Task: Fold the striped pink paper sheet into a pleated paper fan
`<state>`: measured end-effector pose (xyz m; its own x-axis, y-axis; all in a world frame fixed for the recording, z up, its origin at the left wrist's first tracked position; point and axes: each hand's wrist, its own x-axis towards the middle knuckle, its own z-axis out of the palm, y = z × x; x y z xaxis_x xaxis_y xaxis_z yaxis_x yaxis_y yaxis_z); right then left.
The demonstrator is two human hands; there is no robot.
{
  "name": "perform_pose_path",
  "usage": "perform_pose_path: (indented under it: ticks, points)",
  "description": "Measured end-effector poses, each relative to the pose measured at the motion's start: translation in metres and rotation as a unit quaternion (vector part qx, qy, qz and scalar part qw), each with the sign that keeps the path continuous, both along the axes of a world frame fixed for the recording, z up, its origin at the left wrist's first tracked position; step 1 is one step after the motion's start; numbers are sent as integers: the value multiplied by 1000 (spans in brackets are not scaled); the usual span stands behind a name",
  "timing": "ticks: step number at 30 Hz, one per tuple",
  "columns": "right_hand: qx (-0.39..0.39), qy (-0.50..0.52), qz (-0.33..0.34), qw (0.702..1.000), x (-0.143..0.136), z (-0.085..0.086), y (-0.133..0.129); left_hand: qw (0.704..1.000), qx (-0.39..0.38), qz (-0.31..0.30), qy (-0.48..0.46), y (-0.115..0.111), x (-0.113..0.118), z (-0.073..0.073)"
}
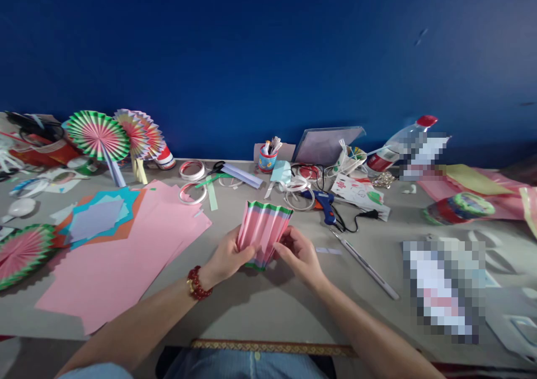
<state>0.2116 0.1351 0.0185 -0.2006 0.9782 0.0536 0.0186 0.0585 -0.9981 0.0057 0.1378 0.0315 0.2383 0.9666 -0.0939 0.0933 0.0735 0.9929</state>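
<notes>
A pleated pink paper point(263, 228) with green and lilac bands along its edges is held up between my two hands, above the table's front middle. My left hand point(229, 254) grips its left side, thumb on the front face. On the right side, my right hand point(298, 256) pinches it with the thumb in front and the fingers curled behind. The paper's folds stand partly spread, wider at the top. Behind the paper, my other fingertips are hidden. Right of my right hand, a craft knife point(369, 270) and a small pale paper strip point(328, 251) lie on the table.
Pink paper sheets point(121, 256) and coloured squares point(98, 218) lie left. Round paper fans point(98, 135) stand at the back left. Tape rolls point(192, 170), scissors point(218, 167), a pen cup point(267, 158), a blue glue gun point(328, 206) and a plastic bottle point(398, 144) line the back.
</notes>
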Motion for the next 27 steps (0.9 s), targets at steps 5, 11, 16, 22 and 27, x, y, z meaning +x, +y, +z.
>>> perform_pose_path:
  ticks: [5, 11, 16, 22, 27]
  points:
    - [26, -24, -12, 999, -3, -3, 0, 999, -9, -38, -23, -3, 3, -5]
    - [30, -15, -2, 999, -1, 3, 1, 992, -73, -55, -87, 0, 0, -10]
    - [48, -25, 20, 998, 0, 3, 0, 987, -95, -53, -122, -2, 1, -12]
    - [61, -49, 38, 996, -3, 0, -2, 994, -21, -93, -44, -5, 7, -5]
    - [80, -69, 77, 991, -5, -1, -3, 997, -3, -73, -7, -6, 12, -6]
